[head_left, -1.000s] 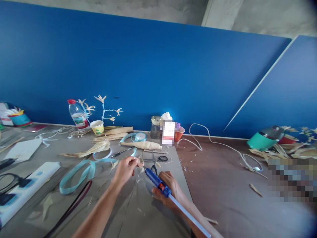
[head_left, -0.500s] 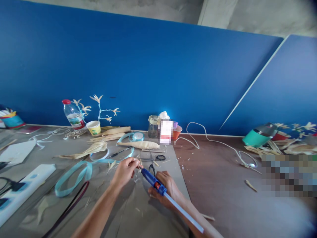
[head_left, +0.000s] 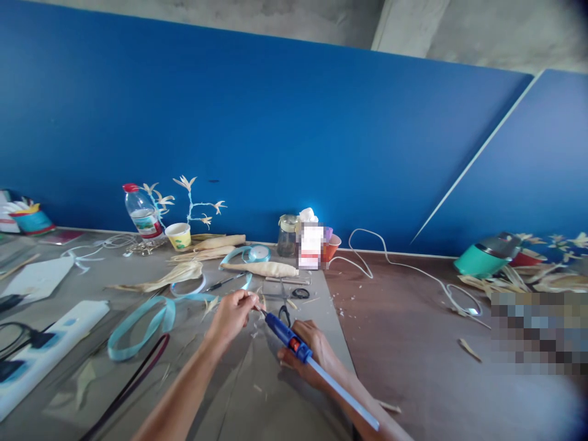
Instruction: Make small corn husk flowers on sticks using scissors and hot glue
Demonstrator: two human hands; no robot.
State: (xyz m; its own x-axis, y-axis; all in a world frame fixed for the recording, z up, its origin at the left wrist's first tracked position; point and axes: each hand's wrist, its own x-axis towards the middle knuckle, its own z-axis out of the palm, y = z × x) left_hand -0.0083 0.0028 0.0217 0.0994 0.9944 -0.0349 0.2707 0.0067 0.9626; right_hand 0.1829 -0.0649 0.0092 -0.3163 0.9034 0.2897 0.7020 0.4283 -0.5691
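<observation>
My right hand (head_left: pixel 311 352) is wrapped round a blue glue gun (head_left: pixel 287 336) with a pale glue stick (head_left: pixel 342 395) sticking out of its back. The gun's nozzle points up-left at my left hand (head_left: pixel 233 314). That hand's fingers are pinched together on a small pale husk piece (head_left: pixel 258 302), which is too small to make out well. Both hands hover just above the grey table (head_left: pixel 257 404). A light blue ribbon (head_left: pixel 147 321) loops on the table left of my left hand.
Behind the hands lie black scissors (head_left: pixel 288 304), corn husks (head_left: pixel 263 268), a ribbon spool (head_left: pixel 258 252), a water bottle (head_left: pixel 142 212), a yellow cup (head_left: pixel 179 235), a glass jar (head_left: pixel 287 235) and a white cable (head_left: pixel 404 263). A white power strip (head_left: pixel 46 346) is at the left; a teal container (head_left: pixel 482 257) at the right.
The view has shifted a little; the hands, glue gun and husk piece keep the same pose, with the nozzle still at my left fingertips.
</observation>
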